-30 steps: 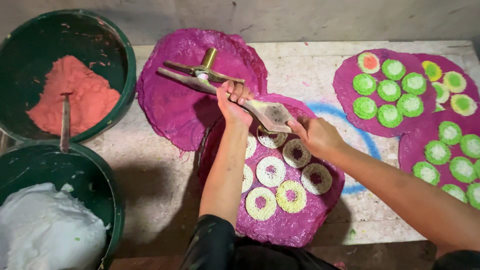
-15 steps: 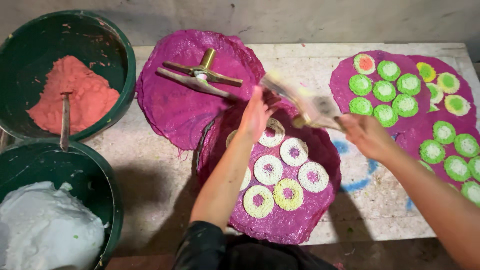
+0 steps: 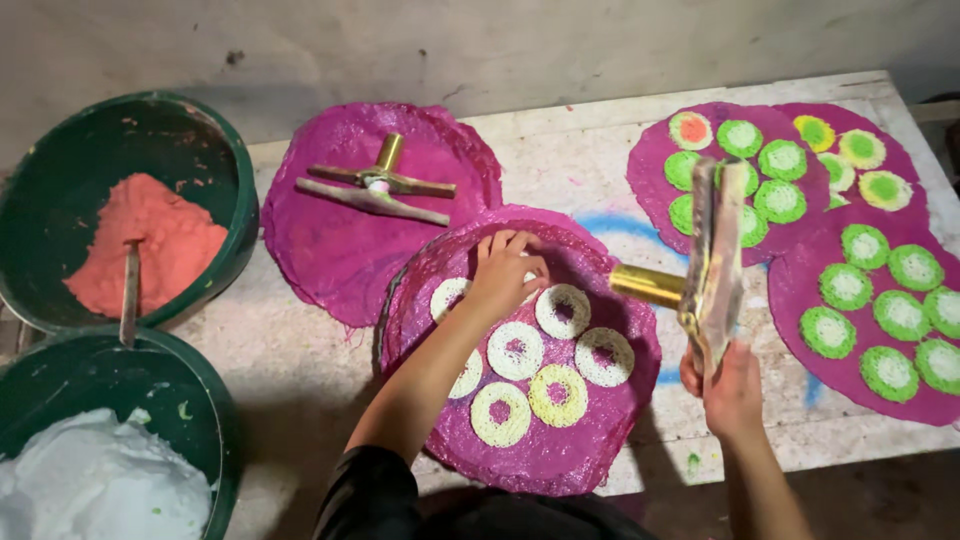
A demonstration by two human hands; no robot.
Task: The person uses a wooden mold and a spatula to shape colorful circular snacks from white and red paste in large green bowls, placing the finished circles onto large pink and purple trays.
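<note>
We see our left hand (image 3: 508,270) at the centre of the frame, fingers bent and spread a little, palm down on the upper part of the magenta round mat (image 3: 520,440) that lies just below centre. It holds nothing; its fingertips press on the mat beside the cream rings (image 3: 515,350), one of which seems partly hidden under the palm, though we cannot tell for sure. The rings lie in a loose cluster over the mat's middle, each with a magenta hole.

Our right hand (image 3: 730,385) is at the lower right of centre, closed around the lower handle of a brass press (image 3: 705,265). The press stands almost upright in the air, its flat plate turned edge-on to us and its short gold barrel pointing left, over the right rim of the mat. It is blurred, so its finer parts are unclear.

A second metal press (image 3: 378,188) lies on another magenta mat (image 3: 330,260) at the upper centre-left. At the upper right, further magenta mats (image 3: 880,380) carry green rings (image 3: 870,245), with a few yellow ones and one orange. All mats rest on a pale worn tabletop (image 3: 560,150). At the left edge, a green tub (image 3: 60,170) holds orange dough (image 3: 150,240) with a stick standing in it, and a lower green tub (image 3: 200,400) holds white dough (image 3: 90,480).
</note>
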